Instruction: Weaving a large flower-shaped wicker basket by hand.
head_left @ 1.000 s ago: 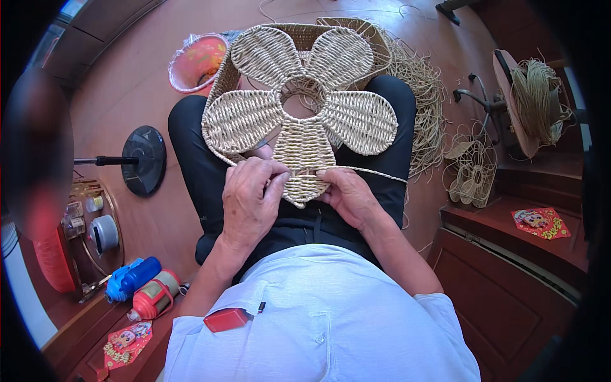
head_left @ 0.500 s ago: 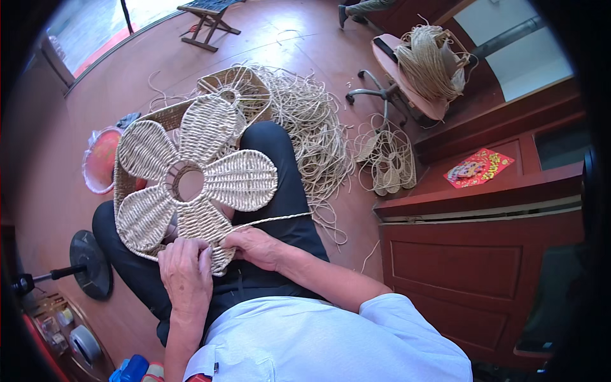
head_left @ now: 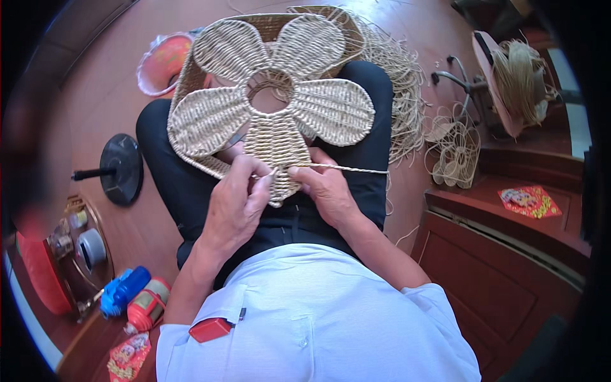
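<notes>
A flower-shaped piece woven from straw-coloured cord (head_left: 275,141), with five petals round an open centre ring, lies over my lap, its nearest petal pointing at me. At that petal's left side, my left hand (head_left: 234,202) has thumb and forefinger pinched on a bit of cord. My right hand (head_left: 328,194) grips the petal's right edge, thumb on top and fingers underneath. From beside the right thumb, a twisted cord strand (head_left: 356,169) stretches out to the right. Beneath the flower, a woven basket (head_left: 180,145) rests between my knees, largely covered.
Loose cord (head_left: 407,95) is heaped on the floor beyond my right knee. Farther right are a wheeled chair (head_left: 487,89) bearing a cord bundle and a smaller woven piece (head_left: 453,156). Leftward stand a red basin (head_left: 167,60), a black round base (head_left: 121,169) and bottles (head_left: 124,290).
The whole view has shifted, so the flower and both hands sit farther right and higher. My left finger and thumb have come up onto the petal's face, pinching cord; the right hand still holds its edge.
</notes>
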{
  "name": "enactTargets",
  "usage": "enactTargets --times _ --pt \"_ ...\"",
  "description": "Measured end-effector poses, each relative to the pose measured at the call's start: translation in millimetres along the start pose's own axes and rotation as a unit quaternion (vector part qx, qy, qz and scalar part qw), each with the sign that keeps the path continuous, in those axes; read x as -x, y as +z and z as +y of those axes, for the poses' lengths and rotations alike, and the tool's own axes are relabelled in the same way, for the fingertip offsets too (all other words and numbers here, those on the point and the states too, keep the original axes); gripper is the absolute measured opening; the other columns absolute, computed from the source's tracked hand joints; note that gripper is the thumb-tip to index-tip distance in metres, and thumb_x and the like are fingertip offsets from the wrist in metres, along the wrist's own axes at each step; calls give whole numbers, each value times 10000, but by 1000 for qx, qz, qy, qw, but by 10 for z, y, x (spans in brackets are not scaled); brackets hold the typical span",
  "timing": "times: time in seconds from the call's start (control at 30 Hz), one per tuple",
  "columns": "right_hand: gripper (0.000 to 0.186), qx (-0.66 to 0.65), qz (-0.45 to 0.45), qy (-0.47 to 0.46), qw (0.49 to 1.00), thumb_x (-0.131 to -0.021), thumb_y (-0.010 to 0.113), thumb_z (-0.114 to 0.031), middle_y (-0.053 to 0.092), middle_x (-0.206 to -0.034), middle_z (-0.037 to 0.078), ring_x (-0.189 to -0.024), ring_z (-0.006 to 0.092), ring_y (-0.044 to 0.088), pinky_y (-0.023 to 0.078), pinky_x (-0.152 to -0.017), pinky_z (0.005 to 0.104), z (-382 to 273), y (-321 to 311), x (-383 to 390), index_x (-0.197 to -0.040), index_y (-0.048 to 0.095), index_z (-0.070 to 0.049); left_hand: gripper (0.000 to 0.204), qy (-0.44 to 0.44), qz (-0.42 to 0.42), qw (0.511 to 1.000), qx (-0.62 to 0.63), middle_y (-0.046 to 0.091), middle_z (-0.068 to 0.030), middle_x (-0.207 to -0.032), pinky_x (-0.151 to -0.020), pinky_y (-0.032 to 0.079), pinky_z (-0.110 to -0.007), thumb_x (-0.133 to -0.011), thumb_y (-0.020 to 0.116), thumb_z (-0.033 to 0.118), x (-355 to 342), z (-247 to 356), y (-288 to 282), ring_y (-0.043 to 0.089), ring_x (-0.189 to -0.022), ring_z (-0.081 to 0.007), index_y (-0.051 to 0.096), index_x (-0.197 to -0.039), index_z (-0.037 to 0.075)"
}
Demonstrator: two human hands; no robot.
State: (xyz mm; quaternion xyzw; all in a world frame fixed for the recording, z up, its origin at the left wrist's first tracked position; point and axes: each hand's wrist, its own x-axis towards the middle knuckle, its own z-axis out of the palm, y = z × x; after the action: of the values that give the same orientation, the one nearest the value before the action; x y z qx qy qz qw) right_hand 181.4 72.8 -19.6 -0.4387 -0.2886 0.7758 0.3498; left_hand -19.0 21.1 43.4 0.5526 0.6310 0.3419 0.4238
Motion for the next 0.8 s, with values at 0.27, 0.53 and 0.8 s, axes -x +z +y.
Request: enactTargets --times 0.27,0.53,0.8 --pt "257 453 139 -148 868 -955 861 -137 721 -991 90 -820 175 702 562 -725 345 -51 134 458 -1127 716 -13 232 -101 -38 894 435 549 61 -941 -576 280 -171 -1109 648 128 71 -239 -399 404 -727 16 592 -1321 55" --pt "326 577 -29 -439 688 -932 849 -87 741 -1062 77 -941 292 700 555 -850 430 -110 457 152 -1255 803 -100 236 -85 73 903 415 483 70 -858 -563 284 -173 -1125 598 110 18 -501 -793 379 -666 9 576 -1351 45" --pt "340 611 -59 -437 657 -941 842 -82 717 -1101 84 -968 289 692 550 -847 418 -29 445 178 -1278 802 -92 240 -62 129 918 371 590 32 -887 -589 345 -171 -1110 643 149 -199 -485 -835 453 -697 -4 605 -1324 46"
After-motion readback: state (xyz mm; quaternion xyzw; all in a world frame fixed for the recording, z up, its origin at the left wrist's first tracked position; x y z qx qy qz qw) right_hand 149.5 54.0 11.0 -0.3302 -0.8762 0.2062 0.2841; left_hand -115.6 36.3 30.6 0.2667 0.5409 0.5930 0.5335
